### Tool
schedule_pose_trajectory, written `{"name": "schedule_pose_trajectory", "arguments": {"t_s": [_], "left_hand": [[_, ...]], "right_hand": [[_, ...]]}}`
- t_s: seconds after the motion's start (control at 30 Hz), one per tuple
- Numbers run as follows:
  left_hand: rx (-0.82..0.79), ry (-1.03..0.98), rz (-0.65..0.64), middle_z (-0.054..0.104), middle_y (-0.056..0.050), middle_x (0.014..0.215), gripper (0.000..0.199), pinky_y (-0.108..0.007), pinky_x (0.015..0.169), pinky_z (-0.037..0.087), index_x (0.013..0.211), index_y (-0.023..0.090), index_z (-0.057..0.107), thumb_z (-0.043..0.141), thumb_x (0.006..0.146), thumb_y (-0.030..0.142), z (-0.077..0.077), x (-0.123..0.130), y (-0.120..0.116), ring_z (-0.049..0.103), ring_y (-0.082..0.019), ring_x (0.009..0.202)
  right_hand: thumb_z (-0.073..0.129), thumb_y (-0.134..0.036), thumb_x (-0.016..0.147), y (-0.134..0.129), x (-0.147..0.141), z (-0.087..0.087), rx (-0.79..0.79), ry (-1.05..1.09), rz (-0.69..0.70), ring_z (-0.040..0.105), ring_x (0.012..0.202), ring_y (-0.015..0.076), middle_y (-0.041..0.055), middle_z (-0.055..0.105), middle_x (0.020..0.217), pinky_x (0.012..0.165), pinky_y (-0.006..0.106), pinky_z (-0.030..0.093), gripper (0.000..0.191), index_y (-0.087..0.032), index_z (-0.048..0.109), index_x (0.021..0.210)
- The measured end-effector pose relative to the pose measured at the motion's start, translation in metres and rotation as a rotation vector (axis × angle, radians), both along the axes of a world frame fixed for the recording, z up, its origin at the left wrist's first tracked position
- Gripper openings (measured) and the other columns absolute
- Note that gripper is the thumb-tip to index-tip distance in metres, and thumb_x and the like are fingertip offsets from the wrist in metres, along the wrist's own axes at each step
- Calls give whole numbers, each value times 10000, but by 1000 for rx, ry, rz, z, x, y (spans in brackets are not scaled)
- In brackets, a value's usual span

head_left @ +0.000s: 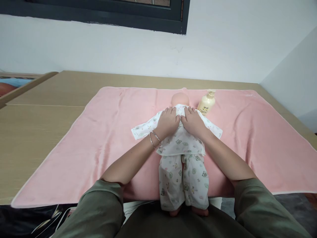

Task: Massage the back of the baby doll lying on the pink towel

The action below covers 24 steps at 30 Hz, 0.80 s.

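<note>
The doll (180, 147) lay on the pink blanket (116, 125), feet past the blanket's near edge; left hand (169, 121) and right hand (193, 122) rested flat on its upper body, gripping nothing; a pump bottle (206, 103) occupied the blanket's far part

Hands, and there were two of them: one left hand (168, 121), one right hand (193, 122)! Just one doll (183, 142), yes, and it brought two trouser legs (171, 181) and two feet (175, 212). One pump bottle (206, 103) made the tally, one pink blanket (247, 132), one table (42, 132), one dark window frame (183, 19). Green sleeves (99, 208)? Two, and two bracelet loops (151, 140) besides!
</note>
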<state>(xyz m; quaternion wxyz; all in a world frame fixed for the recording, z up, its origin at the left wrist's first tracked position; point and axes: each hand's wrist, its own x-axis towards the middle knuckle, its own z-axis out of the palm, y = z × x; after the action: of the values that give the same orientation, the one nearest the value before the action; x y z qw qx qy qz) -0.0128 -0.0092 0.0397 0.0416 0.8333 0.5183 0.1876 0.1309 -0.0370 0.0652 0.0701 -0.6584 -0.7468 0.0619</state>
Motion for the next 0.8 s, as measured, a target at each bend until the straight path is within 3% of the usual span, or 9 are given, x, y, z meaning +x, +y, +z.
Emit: {"name": "schedule_pose_trajectory", "arguments": {"t_s": [0.2, 0.3, 0.43, 0.57, 0.7, 0.8], "left_hand": [[18, 5, 3, 684, -277, 1266, 428, -542, 1116, 482, 1313, 11, 590, 338, 1012, 181, -2, 0, 2, 621, -383, 1249], [27, 18, -3, 669, -289, 1307, 436, -555, 1111, 488, 1336, 2, 571, 336, 1027, 200, -4, 0, -3, 612, -385, 1272], [37, 20, -85, 650, -269, 1379, 366, -594, 1175, 426, 1249, 64, 615, 356, 1023, 189, -3, -1, -9, 577, -382, 1340], [-100, -21, -102, 707, -221, 1252, 255, -511, 1112, 498, 1054, 119, 643, 408, 962, 159, 8, -6, 7, 646, -337, 1204], [-244, -125, -84, 735, -155, 1136, 208, -435, 1026, 550, 1021, 158, 632, 439, 950, 191, 15, -9, 20, 673, -280, 1062], [-85, -3, -99, 703, -231, 1269, 283, -502, 1121, 494, 1106, 87, 645, 399, 996, 172, 11, -5, 4, 644, -332, 1198]], "right_hand": [[319, -318, 1090, 6, 4, -2, 8, 13, 3, 355, 1595, 414, 285, 398, 1685, 1303, 535, 284, 654, 49, 354, 1630], [309, -346, 1097, 13, 14, 0, -41, 72, 33, 372, 1593, 371, 258, 408, 1691, 1305, 498, 295, 651, 25, 375, 1628], [277, -360, 1109, 16, 20, 4, -66, 100, 16, 400, 1578, 343, 253, 436, 1676, 1299, 465, 309, 633, 22, 434, 1589], [294, -284, 1095, -2, 5, 7, -20, -4, 9, 441, 1534, 399, 323, 478, 1615, 1281, 512, 316, 605, 89, 440, 1548], [313, -235, 1083, -16, -4, 11, -19, -29, 29, 476, 1501, 389, 311, 548, 1554, 1267, 503, 338, 535, 56, 518, 1482], [325, -237, 1083, -4, 6, 12, -31, 29, 42, 523, 1453, 361, 276, 594, 1513, 1224, 455, 395, 487, 10, 573, 1421]]}}
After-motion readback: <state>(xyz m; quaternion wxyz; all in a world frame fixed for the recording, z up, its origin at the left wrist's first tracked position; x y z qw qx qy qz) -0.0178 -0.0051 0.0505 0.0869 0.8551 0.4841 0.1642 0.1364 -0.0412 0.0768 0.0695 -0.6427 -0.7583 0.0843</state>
